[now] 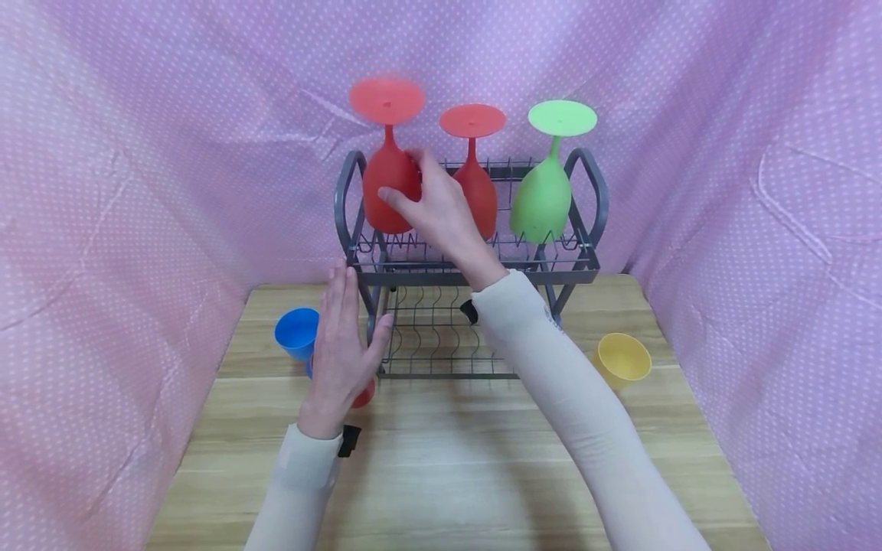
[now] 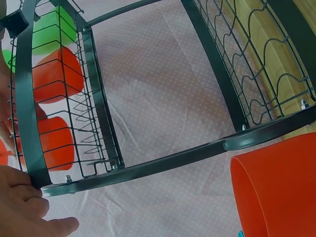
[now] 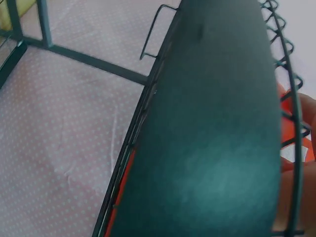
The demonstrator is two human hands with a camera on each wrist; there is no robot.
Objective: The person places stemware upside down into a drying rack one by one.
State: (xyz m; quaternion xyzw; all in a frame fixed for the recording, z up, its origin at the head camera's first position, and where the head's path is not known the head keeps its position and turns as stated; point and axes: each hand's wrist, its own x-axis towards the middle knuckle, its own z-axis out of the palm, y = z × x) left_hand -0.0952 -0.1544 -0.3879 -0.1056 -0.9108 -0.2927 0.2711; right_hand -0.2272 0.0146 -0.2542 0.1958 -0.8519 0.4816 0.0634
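My right hand grips the bowl of a red plastic goblet, which stands upside down at the left end of the rack's top tier. The goblet's foot is blurred. Beside that hand, a second red goblet and a light green goblet also stand upside down on the same tier. My left hand has its fingers straight, with the fingertips at the front left corner of the dark metal dish rack. A red goblet on the table is mostly hidden behind the left hand in the head view.
A blue goblet stands on the wooden table left of the rack, partly behind the left hand. A yellow goblet is to the right. The rack's lower tier has wavy wires. Pink dotted cloth surrounds the table.
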